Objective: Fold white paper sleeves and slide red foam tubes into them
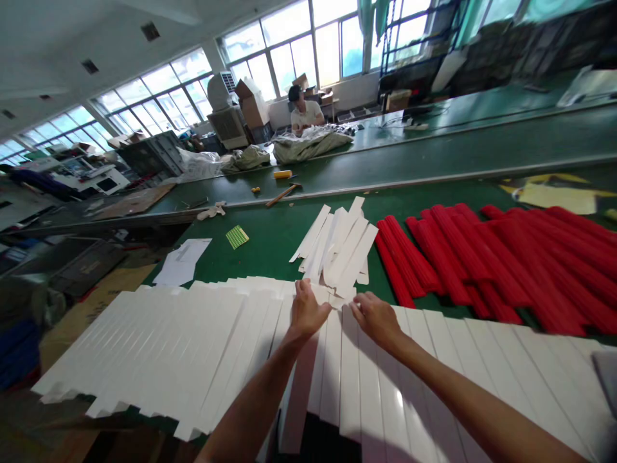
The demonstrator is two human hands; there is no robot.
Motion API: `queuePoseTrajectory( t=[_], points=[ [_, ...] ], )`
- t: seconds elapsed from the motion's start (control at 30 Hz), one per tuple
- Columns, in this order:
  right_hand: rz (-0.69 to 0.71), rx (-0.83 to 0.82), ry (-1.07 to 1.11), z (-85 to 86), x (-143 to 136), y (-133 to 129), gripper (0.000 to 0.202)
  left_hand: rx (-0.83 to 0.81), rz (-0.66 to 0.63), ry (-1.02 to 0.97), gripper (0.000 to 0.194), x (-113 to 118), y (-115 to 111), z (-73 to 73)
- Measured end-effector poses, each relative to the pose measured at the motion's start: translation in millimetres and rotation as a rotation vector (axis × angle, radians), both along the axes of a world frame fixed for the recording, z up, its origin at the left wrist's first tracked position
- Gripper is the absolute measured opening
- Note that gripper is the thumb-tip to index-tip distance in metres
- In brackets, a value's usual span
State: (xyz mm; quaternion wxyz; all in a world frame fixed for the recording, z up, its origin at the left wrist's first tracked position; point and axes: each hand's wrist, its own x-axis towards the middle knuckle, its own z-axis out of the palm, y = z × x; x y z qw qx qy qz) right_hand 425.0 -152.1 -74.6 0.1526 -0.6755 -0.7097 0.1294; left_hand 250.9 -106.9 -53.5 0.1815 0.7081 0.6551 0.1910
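Long narrow white cardboard boxes (400, 373) lie side by side in front of me. My left hand (308, 310) is closed around the far end of one of them, thumb pointing right. Just to its right, my right hand (376, 317) has its fingers curled at the far end of a neighbouring white box, pinching near its edge. Flat white cardboard strips (337, 244) are heaped right beyond both hands. To the left, flatter white cartons (159, 341) overlap in a row, with tabs sticking out at their near ends.
Red ribbed rolls (463, 257) are piled on the green table (270, 225) at right. A white paper (183, 260), a green sticker sheet (237, 236), a hammer (283, 194) and a yellow roll (282, 174) lie farther off. Another person (304, 114) sits at the far bench.
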Motion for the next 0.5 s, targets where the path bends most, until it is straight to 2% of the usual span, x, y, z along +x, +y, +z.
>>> queuePoseTrajectory(
  t=[0.07, 0.17, 0.2, 0.27, 0.33, 0.37, 0.43, 0.5],
  points=[
    [-0.028, 0.071, -0.029, -3.1, -13, 23, 0.034, -0.031, 0.049, 0.058, 0.051, -14, 11, -20.6],
    [-0.007, 0.173, -0.094, -6.3, -33, 55, 0.071, -0.049, 0.113, 0.157, 0.042, -23, 27, -42.1],
    [0.007, 0.199, -0.118, -8.2, -38, 65, 0.076, -0.043, 0.117, 0.183, 0.04, -25, 32, -47.0],
    [0.04, 0.225, -0.151, -12.6, -40, 83, 0.062, -0.02, 0.094, 0.22, 0.042, -26, 39, -53.8],
    [0.071, 0.213, -0.15, -14.3, -31, 98, 0.033, 0.013, 0.063, 0.24, 0.055, -27, 43, -56.6],
    [0.083, 0.204, -0.144, -12.5, -24, 102, 0.026, 0.031, 0.056, 0.245, 0.065, -26, 45, -56.2],
    [0.104, 0.206, -0.129, -1.2, -3, 107, 0.029, 0.069, 0.057, 0.248, 0.084, -24, 50, -51.0],
    [0.131, 0.231, -0.109, 21.1, 22, 104, 0.03, 0.141, 0.029, 0.238, 0.098, -16, 57, -38.8]
  ],
)
